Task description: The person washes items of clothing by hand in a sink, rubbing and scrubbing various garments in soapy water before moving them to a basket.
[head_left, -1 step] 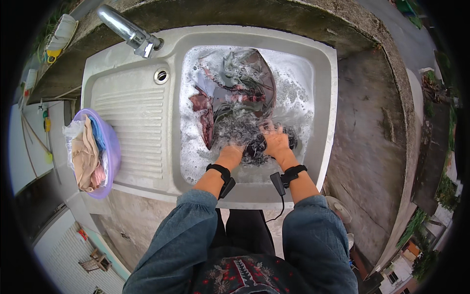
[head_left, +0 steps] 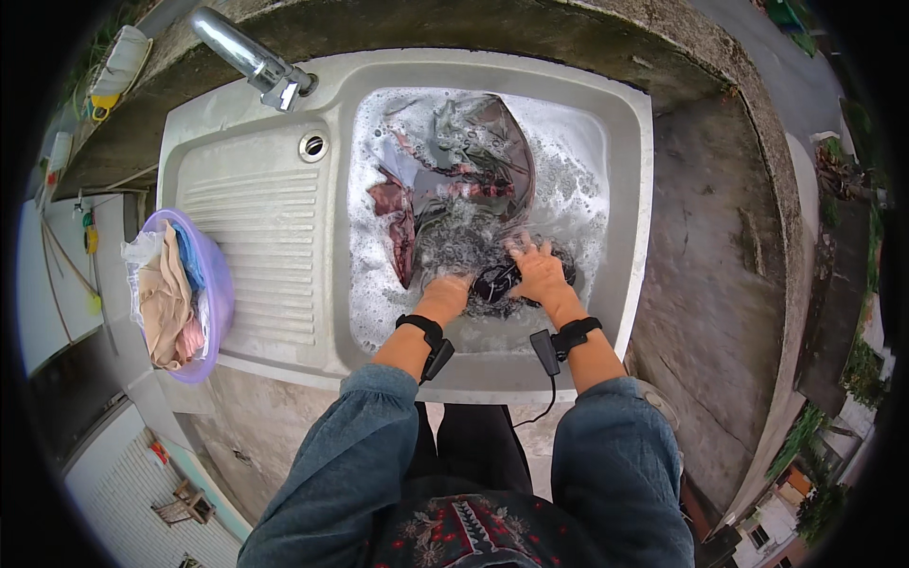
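Observation:
My left hand (head_left: pixel 449 292) dips into the soapy water with its fingers under the surface, so their grip is hidden. It is next to the dark wet cloth (head_left: pixel 494 281). My right hand (head_left: pixel 538 270) rests on the right part of that cloth, fingers spread and showing above the water. The cloth lies bunched and partly sunk near the front of the sink basin (head_left: pixel 620 218). Beyond my hands, a larger grey-brown garment (head_left: pixel 516 156) floats half under. A dark red piece of fabric (head_left: pixel 390 204) pokes up on its left, amid white suds.
Left of the basin is a ribbed washboard (head_left: pixel 248 256) with a drain hole (head_left: pixel 312 146). A chrome faucet (head_left: pixel 248 59) leans over its far edge. A purple tub (head_left: pixel 223 279) of clothes stands at the left. A concrete wall (head_left: pixel 705 180) flanks the right.
My right hand has shifted slightly right, and its fingers show more clearly above the water. My left hand has barely moved.

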Motion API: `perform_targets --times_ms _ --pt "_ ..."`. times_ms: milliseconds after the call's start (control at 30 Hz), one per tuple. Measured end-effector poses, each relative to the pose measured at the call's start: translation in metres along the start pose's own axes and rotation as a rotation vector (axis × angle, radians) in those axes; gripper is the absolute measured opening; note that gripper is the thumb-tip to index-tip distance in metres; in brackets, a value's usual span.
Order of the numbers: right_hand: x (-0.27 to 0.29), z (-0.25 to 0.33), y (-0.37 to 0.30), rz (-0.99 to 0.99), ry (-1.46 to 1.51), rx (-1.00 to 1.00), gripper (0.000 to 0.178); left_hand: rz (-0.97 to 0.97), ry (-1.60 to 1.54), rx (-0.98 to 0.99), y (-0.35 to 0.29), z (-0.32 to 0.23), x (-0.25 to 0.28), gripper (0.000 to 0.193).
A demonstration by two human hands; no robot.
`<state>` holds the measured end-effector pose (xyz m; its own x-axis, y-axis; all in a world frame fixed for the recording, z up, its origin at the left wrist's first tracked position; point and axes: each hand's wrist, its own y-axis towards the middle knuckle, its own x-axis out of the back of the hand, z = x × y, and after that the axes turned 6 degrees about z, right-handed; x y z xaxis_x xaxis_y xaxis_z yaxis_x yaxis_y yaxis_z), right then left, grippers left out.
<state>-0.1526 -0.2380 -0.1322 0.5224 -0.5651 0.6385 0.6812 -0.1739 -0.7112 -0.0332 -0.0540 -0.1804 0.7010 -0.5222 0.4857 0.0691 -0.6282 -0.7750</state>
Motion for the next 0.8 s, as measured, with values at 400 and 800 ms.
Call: perform_targets --times_ms 400,800 --pt "-0.019 0.003 -0.005 -0.084 0.483 -0.504 0.076 -0.557 -0.674 0.170 -0.071 0.017 0.054 0.034" --pt "0.142 0.193 -0.115 -0.004 1.309 0.179 0.035 0.070 -1.833 0.122 -0.171 0.034 0.128 0.084"
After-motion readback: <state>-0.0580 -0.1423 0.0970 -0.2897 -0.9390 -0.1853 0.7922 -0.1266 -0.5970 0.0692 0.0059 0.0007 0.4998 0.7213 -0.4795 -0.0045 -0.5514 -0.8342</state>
